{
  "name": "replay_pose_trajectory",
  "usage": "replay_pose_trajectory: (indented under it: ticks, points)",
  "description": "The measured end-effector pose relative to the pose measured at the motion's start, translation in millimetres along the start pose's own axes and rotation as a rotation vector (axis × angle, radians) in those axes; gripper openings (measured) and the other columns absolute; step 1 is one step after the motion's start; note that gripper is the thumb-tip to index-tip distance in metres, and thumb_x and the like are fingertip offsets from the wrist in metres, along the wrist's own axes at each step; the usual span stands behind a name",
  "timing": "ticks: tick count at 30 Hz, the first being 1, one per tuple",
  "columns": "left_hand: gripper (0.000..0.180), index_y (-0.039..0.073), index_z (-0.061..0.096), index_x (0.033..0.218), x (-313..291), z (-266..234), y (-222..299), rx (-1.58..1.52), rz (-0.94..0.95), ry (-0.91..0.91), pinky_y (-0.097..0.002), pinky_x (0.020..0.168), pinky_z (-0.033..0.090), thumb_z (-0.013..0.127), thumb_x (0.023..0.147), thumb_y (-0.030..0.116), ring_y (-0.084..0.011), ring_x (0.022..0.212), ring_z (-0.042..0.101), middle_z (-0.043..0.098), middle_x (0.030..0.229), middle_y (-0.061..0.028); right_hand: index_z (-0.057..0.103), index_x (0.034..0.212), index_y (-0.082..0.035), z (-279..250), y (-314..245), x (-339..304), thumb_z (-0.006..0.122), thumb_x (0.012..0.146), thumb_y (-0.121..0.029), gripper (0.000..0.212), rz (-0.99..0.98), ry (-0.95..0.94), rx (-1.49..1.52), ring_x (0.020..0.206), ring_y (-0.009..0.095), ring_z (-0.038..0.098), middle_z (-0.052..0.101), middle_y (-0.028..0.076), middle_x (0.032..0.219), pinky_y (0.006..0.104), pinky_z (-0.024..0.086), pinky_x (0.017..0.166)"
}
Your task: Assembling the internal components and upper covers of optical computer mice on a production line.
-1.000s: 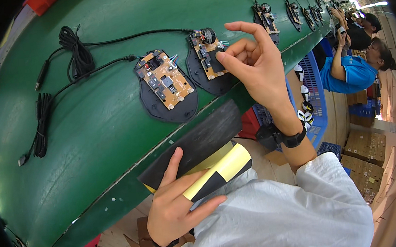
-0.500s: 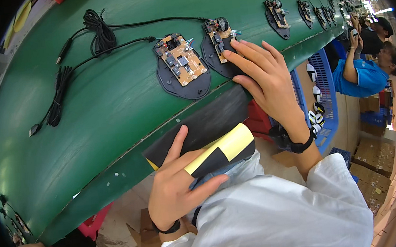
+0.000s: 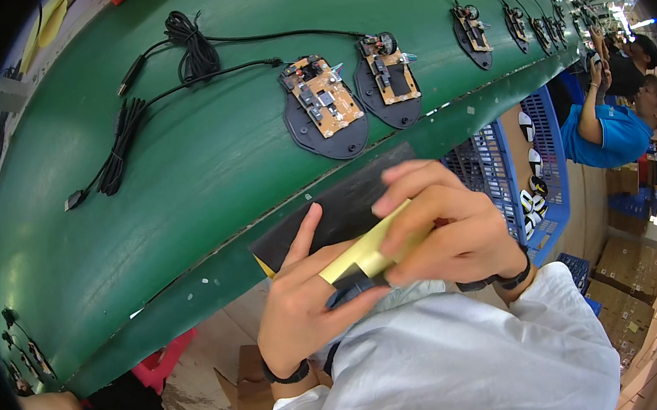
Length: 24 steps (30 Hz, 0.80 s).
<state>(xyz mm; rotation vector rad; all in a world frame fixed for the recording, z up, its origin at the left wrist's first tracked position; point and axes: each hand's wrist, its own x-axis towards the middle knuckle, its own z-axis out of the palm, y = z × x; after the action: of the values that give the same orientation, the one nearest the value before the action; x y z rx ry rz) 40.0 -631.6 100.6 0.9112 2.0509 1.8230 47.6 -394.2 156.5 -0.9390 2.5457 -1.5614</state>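
My left hand (image 3: 299, 310) is closed on a sheet of black pads with yellow backing (image 3: 330, 221), bent over so a yellow strip shows. At the sheet's right end is my right hand (image 3: 449, 229), fingers curled around the folded part and slightly blurred; what its fingertips pinch is hidden. Beyond the hands, on the green belt, lie two open computer mouse bases. The nearer-left mouse base (image 3: 331, 145) carries a tan circuit board. On the board of the other mouse base (image 3: 401, 115) sits a black patch (image 3: 400, 81), beside a scroll wheel.
Coiled black cables (image 3: 193, 48) lie on the green belt (image 3: 180, 140) at left. More mouse bases (image 3: 473, 37) line its far right. A blue basket (image 3: 555, 215) of white-and-black shells stands right, near cardboard boxes (image 3: 627, 263). A person in blue (image 3: 610, 134) sits beyond; another person's arm (image 3: 55, 409) shows lower left.
My right hand has left the second mouse base and come back to the folded sheet, its fingers curling. The black patch on that board is uncovered. The mouse bases appear shifted slightly right.
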Motion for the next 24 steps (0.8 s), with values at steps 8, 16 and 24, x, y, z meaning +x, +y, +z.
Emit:
replay_pose_trajectory:
  ticks: [8, 16, 24]
  points:
    - [0.041, -0.005, 0.076, 0.104, -2.6, -1.2, -2.5, 0.013, -0.007, -0.023, -0.0610, 0.118, 0.038, 0.091, 0.073, 0.018, -0.0297, 0.092, 0.075, 0.076, 0.098, -0.0165, 0.055, 0.133, -0.004, -13.1, 30.6, 48.8, 0.071, 0.097, -0.005, 0.040, 0.477, 0.455, 0.205, 0.082, 0.010, 0.062, 0.066, 0.005, 0.090, 0.0272, 0.051, 0.076]
    - [0.041, -0.005, 0.076, 0.104, 2.2, -1.3, -2.0, -0.012, 0.007, -0.048, -0.0613, 0.118, 0.039, 0.091, 0.075, 0.020, -0.0285, 0.091, 0.075, 0.076, 0.099, -0.0158, 0.052, 0.138, -0.003, -22.3, 55.8, 63.1, 0.072, 0.093, -0.002, 0.049, 0.574, 0.369, -0.015, 0.065, 0.003, 0.051, 0.067, 0.000, 0.080, 0.0215, 0.041, 0.059]
    - [0.041, -0.006, 0.074, 0.104, 4.5, -4.1, -5.1, -0.039, 0.015, -0.084, -0.0618, 0.118, 0.038, 0.090, 0.077, 0.020, -0.0275, 0.092, 0.075, 0.076, 0.100, -0.0159, 0.049, 0.145, -0.004, -15.3, 53.0, 63.0, 0.072, 0.092, 0.004, 0.058, 0.638, 0.356, -0.130, 0.067, 0.001, 0.051, 0.067, 0.000, 0.082, 0.0182, 0.038, 0.061]
